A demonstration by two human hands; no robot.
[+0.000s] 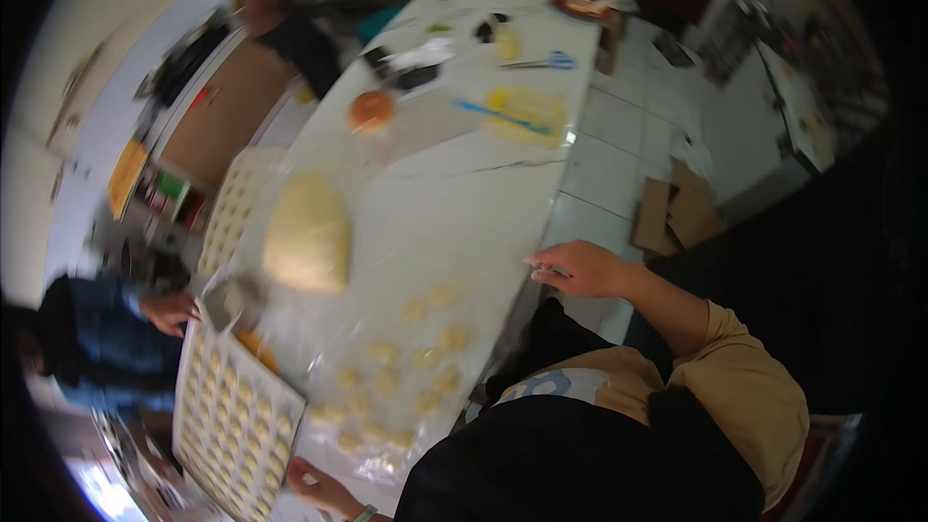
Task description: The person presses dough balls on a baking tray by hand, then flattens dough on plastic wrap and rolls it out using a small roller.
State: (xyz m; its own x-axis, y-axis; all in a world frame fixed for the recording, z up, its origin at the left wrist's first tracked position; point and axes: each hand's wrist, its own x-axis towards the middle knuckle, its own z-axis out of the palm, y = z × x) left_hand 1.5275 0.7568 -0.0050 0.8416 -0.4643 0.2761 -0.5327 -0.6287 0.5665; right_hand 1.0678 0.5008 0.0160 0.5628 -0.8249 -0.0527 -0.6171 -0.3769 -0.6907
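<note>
My left hand point(327, 490) is low in the view, beside the near edge of a white tray point(296, 410) filled with rows of small pale dough pieces. Its fingers are blurred, and I cannot tell whether they grip the tray. My right hand point(578, 269) hovers at the table's right edge, empty, with its fingers stretched out and slightly apart. Several loose dough pieces point(425, 358) lie scattered on the white table point(454, 213) between my hands. Farther off rests a large pale yellow mass of dough point(307, 237), seemingly under clear plastic film.
A person's hand point(169, 312) is at the tray's far corner, by a square container point(232, 302). Another tray point(235, 203) lies beyond. Up the table are an orange-lidded tub point(371, 110), blue-handled scissors point(556, 60) and a yellow-smeared sheet point(541, 114). Cardboard point(681, 213) lies on the floor.
</note>
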